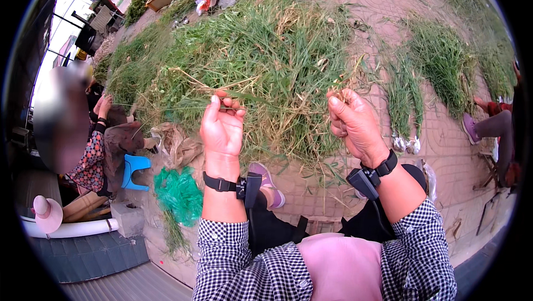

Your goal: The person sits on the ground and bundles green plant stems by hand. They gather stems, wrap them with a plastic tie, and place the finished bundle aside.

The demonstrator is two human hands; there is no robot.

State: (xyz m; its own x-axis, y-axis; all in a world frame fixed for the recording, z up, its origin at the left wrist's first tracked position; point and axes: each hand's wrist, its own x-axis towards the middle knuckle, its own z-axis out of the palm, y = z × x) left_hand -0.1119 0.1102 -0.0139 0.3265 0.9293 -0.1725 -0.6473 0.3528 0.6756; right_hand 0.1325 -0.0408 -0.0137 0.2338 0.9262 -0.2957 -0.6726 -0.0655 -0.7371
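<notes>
In front of me a large heap of loose green and yellowed grass (277, 51) spreads over the paving. Above its near edge, my left hand (223, 129) is closed, palm turned up, around a few thin grass stalks (244, 97), some green and some dry. My right hand (358, 123) is held apart from it, thumb and fingers pinched on dry grass (345, 83); the exact amount is hard to make out against the heap. Black wristbands with small devices sit on both wrists.
A green plastic bag (179, 193), a brown sack (175, 144) and a blue stool (135, 172) are at left, beside a seated person in a floral top (86, 159). Grass bundles (444, 51) lie at right, near another seated person's leg (494, 128).
</notes>
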